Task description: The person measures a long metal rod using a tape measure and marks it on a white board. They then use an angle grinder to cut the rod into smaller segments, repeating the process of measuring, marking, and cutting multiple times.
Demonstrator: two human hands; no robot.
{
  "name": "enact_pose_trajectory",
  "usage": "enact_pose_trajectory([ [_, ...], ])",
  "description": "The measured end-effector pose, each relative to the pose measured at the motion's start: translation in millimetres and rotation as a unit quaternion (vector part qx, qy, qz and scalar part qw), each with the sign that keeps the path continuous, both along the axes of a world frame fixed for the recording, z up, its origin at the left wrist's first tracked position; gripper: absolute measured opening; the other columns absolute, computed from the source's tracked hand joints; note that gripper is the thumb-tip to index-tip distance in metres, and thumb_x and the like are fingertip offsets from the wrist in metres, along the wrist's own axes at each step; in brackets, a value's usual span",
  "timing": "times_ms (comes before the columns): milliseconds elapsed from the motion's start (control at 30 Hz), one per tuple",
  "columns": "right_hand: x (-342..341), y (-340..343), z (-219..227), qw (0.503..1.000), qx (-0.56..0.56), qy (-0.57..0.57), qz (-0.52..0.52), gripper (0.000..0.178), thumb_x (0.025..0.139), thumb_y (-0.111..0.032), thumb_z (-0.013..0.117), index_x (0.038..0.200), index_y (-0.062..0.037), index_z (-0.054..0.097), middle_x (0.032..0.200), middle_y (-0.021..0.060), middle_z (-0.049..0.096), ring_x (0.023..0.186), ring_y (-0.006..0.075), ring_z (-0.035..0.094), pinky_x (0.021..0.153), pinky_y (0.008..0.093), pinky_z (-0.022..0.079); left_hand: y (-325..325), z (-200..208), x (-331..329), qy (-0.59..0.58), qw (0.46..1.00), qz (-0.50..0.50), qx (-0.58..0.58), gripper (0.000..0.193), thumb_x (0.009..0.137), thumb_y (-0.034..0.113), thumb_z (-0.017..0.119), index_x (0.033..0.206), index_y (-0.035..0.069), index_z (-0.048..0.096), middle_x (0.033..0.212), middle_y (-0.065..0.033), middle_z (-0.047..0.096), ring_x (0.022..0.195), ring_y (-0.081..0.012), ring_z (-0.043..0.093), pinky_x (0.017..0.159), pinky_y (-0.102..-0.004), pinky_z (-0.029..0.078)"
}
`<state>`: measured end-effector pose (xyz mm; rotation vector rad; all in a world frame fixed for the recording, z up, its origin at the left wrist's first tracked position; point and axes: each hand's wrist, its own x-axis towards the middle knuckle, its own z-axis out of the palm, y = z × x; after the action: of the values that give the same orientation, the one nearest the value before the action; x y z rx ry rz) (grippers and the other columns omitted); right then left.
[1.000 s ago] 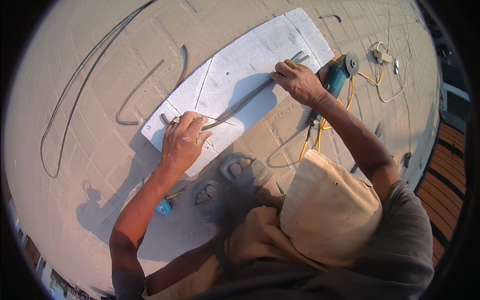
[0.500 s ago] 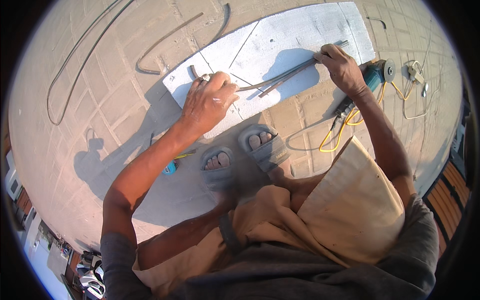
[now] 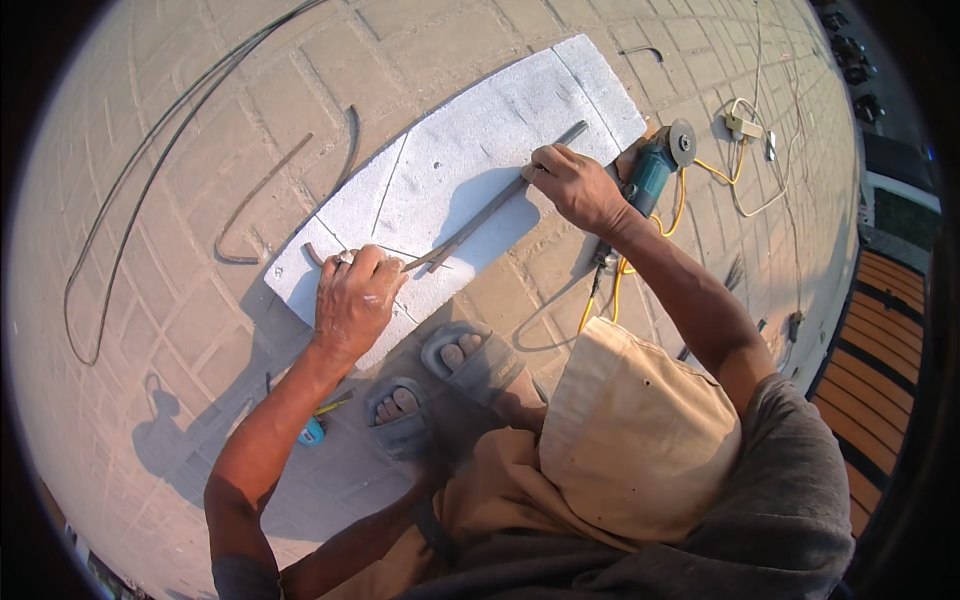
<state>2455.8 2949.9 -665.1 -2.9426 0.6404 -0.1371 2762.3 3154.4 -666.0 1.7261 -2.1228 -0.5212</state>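
Note:
A white board (image 3: 500,110), marked with dark lines, lies on the paving before my feet. Over its near left part, my left hand (image 3: 358,300) is closed around a thin steel rod, whose bent end (image 3: 313,253) sticks out beyond the fingers. My right hand (image 3: 580,190) pinches the rods near their far right end, above the board. A second, shorter steel rod (image 3: 452,250) runs alongside the first, and its near end is free. Where the rods pass under my fingers they are hidden.
An angle grinder (image 3: 650,178) with a yellow cord rests right of the board. Beyond it lies a socket block (image 3: 742,126). Bent rod pieces (image 3: 262,190) and a long looped rod (image 3: 150,165) lie on the paving to the left. A blue tape measure (image 3: 312,431) sits near my left sandal (image 3: 398,420).
The view has turned, so board, hands and grinder sit lower and further left. Both hands keep their grip, and the two rods now appear closer together.

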Motion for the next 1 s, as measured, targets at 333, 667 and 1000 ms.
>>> enact_pose_trajectory([
  [333,4,-4,1,1.000,0.014,0.000,-0.023,0.024,0.083,-0.007,0.061,0.106,-0.0052,0.067,0.101,0.0080,0.057,0.097,0.0249,0.064,0.077,0.0345,0.060,0,-2,-2,0.013,1.000,0.013,0.025,0.016,0.088,0.019,0.074,0.099,0.008,0.072,0.093,-0.0037,0.059,0.088,-0.0235,0.062,0.081,-0.0430,0.044],
  [667,6,-3,4,0.999,0.018,0.012,-0.028,0.025,0.083,-0.001,0.058,0.105,-0.0037,0.068,0.102,0.0076,0.059,0.100,0.0248,0.064,0.077,0.0361,0.059,-1,-9,-17,0.040,0.998,0.046,-0.017,0.016,0.084,0.018,0.076,0.096,0.008,0.070,0.117,-0.0068,0.057,0.117,-0.0265,0.054,0.104,-0.0542,0.031],
  [1000,8,-4,6,0.999,0.022,0.007,-0.030,0.022,0.085,-0.002,0.059,0.104,-0.0032,0.070,0.102,0.0081,0.059,0.098,0.0251,0.065,0.078,0.0362,0.059,-7,-22,-26,0.033,0.997,0.064,-0.040,0.017,0.083,0.019,0.073,0.090,0.007,0.064,0.139,-0.0150,0.046,0.142,-0.0377,0.033,0.111,-0.0654,0.014],
])
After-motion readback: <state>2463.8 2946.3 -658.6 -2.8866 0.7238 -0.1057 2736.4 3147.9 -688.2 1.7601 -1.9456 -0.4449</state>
